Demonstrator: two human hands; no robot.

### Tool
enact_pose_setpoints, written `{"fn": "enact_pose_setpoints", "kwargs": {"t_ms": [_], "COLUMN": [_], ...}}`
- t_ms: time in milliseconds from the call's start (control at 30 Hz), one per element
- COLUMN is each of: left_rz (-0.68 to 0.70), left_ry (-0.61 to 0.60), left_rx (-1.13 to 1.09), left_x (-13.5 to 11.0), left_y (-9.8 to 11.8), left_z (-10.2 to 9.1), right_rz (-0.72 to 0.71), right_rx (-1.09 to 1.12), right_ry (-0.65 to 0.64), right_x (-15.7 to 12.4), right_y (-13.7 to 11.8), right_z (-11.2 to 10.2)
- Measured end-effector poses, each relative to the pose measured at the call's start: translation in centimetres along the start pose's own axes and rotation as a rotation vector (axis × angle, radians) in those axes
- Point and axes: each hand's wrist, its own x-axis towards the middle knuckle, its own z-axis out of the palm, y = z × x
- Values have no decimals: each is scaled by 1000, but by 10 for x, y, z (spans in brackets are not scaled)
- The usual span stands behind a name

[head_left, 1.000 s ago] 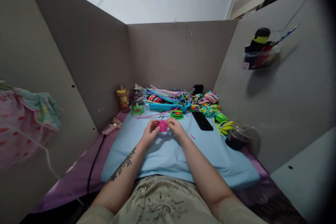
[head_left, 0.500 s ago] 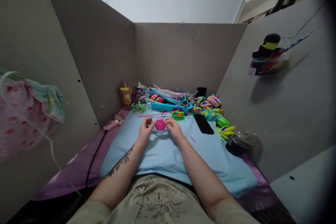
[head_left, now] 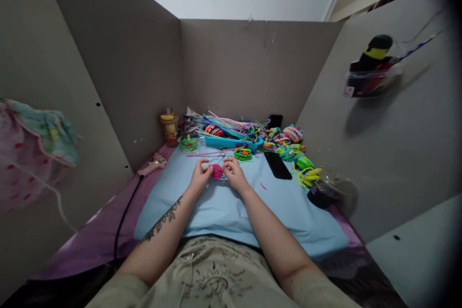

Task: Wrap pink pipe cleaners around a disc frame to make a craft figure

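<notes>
Between my hands is a small round pink fuzzy disc (head_left: 216, 172), held over the light blue cloth (head_left: 224, 211). My left hand (head_left: 199, 175) pinches its left edge between thumb and fingers. On the other side, the fingers of my right hand (head_left: 235, 173) close on its right edge. Something clear, perhaps plastic, shows around the disc, but I cannot make it out. Just beyond lie a pink pipe cleaner (head_left: 202, 154), scissor handles (head_left: 223, 156) and a green coiled piece with an orange spot (head_left: 243, 154).
A blue tray (head_left: 231, 144) full of pipe cleaners stands at the back. Right of it are colourful fuzzy pieces (head_left: 287, 152), a black phone (head_left: 277, 165) and a dark jar (head_left: 321, 195). A pink glue gun (head_left: 153, 166) lies left. Grey panels (head_left: 245, 67) enclose three sides.
The pink disc has tilted and my right hand's fingers have moved inward over its edge. My left hand keeps its pinch. The whole view has shifted slightly.
</notes>
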Motion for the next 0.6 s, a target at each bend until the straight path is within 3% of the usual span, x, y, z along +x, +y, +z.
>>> {"fn": "enact_pose_setpoints", "kwargs": {"t_ms": [367, 600], "left_rz": [-92, -7], "left_ry": [-63, 100], "left_rx": [-47, -8], "left_x": [2, 5], "left_y": [3, 3], "left_z": [-5, -4], "right_rz": [23, 163], "right_rx": [98, 271], "right_ry": [18, 140], "right_x": [3, 11], "right_y": [1, 20], "right_z": [-1, 3]}}
